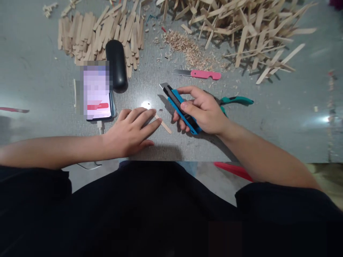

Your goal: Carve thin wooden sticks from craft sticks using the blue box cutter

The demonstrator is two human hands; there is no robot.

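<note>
In the head view my right hand (197, 110) is wrapped round a blue and black utility knife (179, 101), thumb along its upper side. The short metal blade is out and points up and to the left, above the table. My left hand (132, 128) lies flat with fingers spread, palm down. Under its fingertips a thin wooden craft stick (165, 125) rests on the table; its lower right end shows, and the rest is covered by the fingers. A pink folding knife (205, 74) lies with its blade out beyond my right hand.
Craft sticks (80, 34) lie in rows at the back left, with a heap of sticks (246, 28) at the back right and wood shavings (184, 44) between. A black case (116, 64), a plugged-in phone (99, 94) and green-handled pliers (237, 100) are nearby.
</note>
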